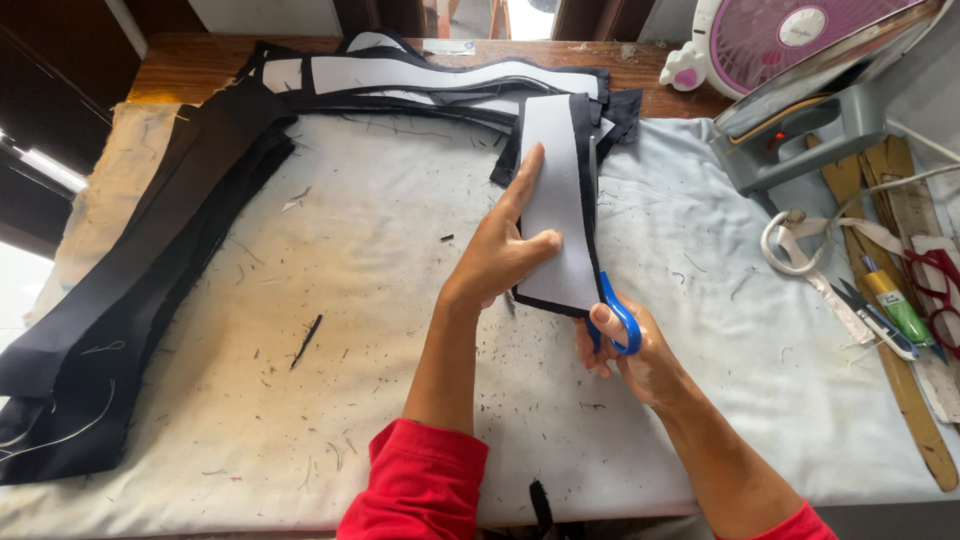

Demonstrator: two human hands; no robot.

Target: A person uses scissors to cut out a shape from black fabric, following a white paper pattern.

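My left hand (505,240) grips the left edge of a long black fabric strip faced with white interfacing (556,190), thumb on top, fingers stretched along it. My right hand (625,345) holds blue-handled scissors (617,315) at the strip's near right corner, their blades running up its black right edge. The strip lies lengthwise on the pale padded cloth (380,300) that covers the table. Both sleeves are red.
More black-and-white strips (420,75) lie along the far edge, and a folded black fabric stack (130,290) runs down the left. A grey iron (800,125), pink fan (770,35), wooden rulers (900,380), glue tube, snips and red scissors (935,285) crowd the right.
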